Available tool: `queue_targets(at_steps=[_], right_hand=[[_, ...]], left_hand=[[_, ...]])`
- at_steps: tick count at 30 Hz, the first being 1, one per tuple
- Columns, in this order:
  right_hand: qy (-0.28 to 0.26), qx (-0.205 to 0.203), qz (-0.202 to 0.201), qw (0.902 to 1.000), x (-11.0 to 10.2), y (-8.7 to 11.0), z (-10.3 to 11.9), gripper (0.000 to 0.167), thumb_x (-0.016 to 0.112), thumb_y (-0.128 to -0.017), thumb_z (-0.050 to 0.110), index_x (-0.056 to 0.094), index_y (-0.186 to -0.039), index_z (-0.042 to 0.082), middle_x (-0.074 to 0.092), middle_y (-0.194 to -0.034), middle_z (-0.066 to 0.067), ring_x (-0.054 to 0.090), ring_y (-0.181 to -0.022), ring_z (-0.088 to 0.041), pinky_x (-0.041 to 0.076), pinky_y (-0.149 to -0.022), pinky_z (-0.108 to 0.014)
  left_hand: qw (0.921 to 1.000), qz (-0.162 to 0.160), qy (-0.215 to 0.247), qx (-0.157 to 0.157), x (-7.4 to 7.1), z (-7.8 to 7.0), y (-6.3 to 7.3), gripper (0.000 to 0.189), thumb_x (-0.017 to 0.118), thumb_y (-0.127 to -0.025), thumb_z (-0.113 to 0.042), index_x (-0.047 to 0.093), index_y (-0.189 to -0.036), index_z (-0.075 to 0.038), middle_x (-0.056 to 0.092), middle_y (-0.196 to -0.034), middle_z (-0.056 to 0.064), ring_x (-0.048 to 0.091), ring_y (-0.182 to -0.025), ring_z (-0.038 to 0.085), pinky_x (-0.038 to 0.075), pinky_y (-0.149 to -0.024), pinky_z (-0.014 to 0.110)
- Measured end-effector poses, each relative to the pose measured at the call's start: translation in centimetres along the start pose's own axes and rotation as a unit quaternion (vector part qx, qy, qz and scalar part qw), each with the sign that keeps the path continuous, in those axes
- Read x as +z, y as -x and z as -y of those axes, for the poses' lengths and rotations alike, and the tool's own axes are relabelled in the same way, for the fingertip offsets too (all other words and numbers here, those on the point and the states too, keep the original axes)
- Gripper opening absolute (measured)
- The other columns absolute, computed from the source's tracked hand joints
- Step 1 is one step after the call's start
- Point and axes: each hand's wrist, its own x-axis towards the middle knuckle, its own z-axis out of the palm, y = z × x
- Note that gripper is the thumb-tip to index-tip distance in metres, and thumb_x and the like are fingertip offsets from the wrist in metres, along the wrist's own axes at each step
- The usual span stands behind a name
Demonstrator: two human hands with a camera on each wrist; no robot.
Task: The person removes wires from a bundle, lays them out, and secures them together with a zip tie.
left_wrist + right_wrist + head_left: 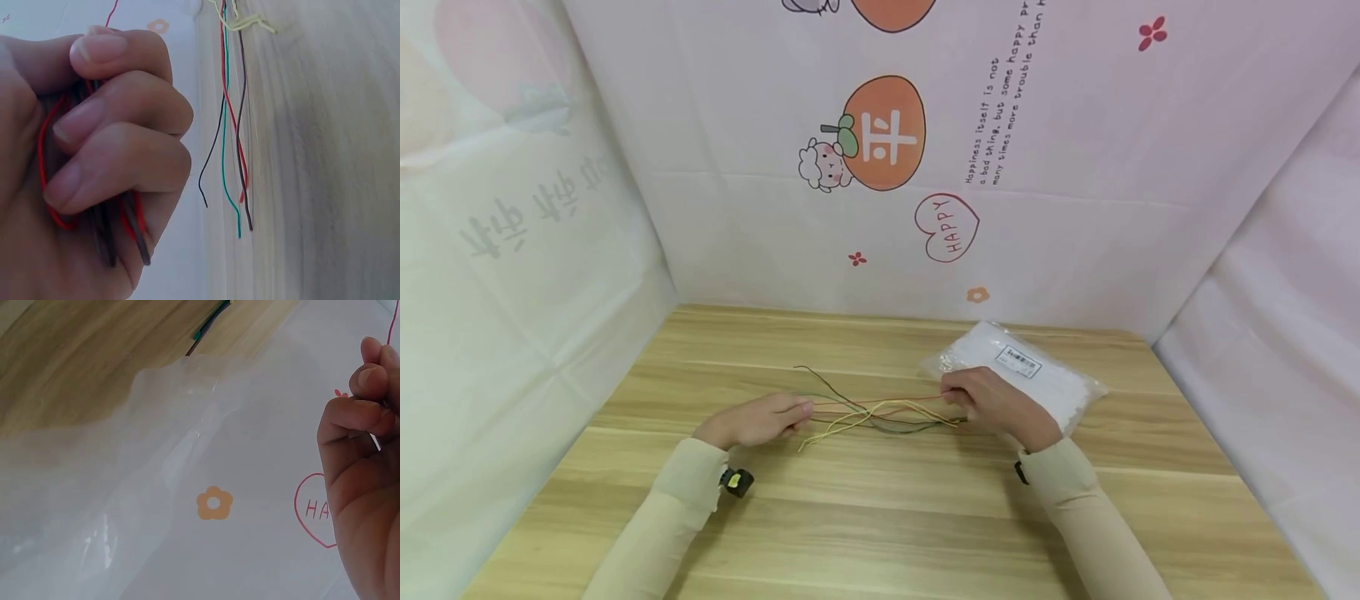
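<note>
My left hand (pixel 763 419) curls its fingers round a small bundle of thin wires. In the left wrist view the red wire (pixel 42 150) loops inside the palm, and dark ends poke out below the fingers. My right hand (pixel 992 404) pinches the end of a thin red wire (pixel 880 401) that runs almost straight across from the left hand. Below it, loose yellow wires (pixel 838 427) and a green wire (pixel 895 432) lie crossed on the table. A black wire (pixel 820 379) sticks out toward the back. Exactly which wires the left fist holds is partly hidden.
A clear plastic bag (pixel 1060 387) with white contents and a barcode label lies behind and beside the right hand. The wood-grain table (pixel 865 525) is bordered by printed white cloth (pixel 760 233) at the back and sides.
</note>
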Motion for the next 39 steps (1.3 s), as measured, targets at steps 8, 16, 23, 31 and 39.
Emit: queue_targets(at_steps=[8, 16, 23, 31, 39], right_hand=[[0.022, 0.017, -0.016, 0.9995, -0.4, 0.8, -1.2, 0.024, 0.073, -0.094, 0.0, 0.058, -0.077, 0.009, 0.047, -0.067, 0.01, 0.043, -0.066, -0.001, 0.04, -0.065, -0.021], [0.004, 0.036, -0.004, 0.9993, 0.1, 0.6, -0.9, 0.022, 0.069, -0.097, -0.003, 0.062, -0.079, 0.006, 0.046, -0.068, 0.01, 0.042, -0.064, -0.001, 0.039, -0.061, -0.021], [-0.009, 0.095, 0.029, 0.995, 1.0, 0.1, -0.2, 0.024, 0.057, -0.103, 0.002, 0.064, -0.081, 0.008, 0.047, -0.065, 0.009, 0.039, -0.057, 0.0, 0.038, -0.056, -0.02], [-0.011, 0.12, 0.038, 0.9919, 2.4, -0.8, 0.8, 0.029, 0.06, -0.102, 0.009, 0.062, -0.074, 0.015, 0.047, -0.062, 0.011, 0.042, -0.056, -0.001, 0.038, -0.055, -0.021], [0.025, 0.113, 0.028, 0.9929, 1.7, -0.8, 0.6, 0.029, 0.073, -0.098, 0.02, 0.063, -0.071, 0.019, 0.053, -0.06, 0.012, 0.042, -0.054, 0.0, 0.038, -0.054, -0.021]], left_hand=[[0.9976, -0.011, -0.068, -0.008, -0.1, 1.4, 0.8, 0.039, 0.032, -0.118, -0.028, 0.056, -0.096, -0.007, 0.046, -0.077, -0.006, 0.042, -0.068, 0.007, 0.04, -0.068, 0.026], [0.997, -0.02, -0.074, -0.006, 0.1, 1.4, 0.5, 0.036, 0.034, -0.117, -0.022, 0.054, -0.092, -0.006, 0.047, -0.075, -0.004, 0.042, -0.067, 0.01, 0.039, -0.067, 0.027], [0.9949, -0.038, -0.093, 0.008, 0.6, 0.7, -0.2, 0.035, 0.04, -0.115, -0.016, 0.051, -0.081, -0.012, 0.041, -0.071, -0.005, 0.039, -0.065, 0.008, 0.038, -0.066, 0.027], [0.9964, -0.015, -0.081, 0.018, 1.8, 0.1, -1.8, 0.041, 0.044, -0.112, -0.014, 0.047, -0.072, -0.017, 0.039, -0.064, -0.009, 0.035, -0.056, 0.004, 0.036, -0.059, 0.023], [0.9968, -0.007, -0.079, -0.002, 2.4, -1.6, -2.6, 0.039, 0.045, -0.112, -0.017, 0.05, -0.073, -0.019, 0.04, -0.064, -0.009, 0.036, -0.054, 0.006, 0.035, -0.057, 0.022]])
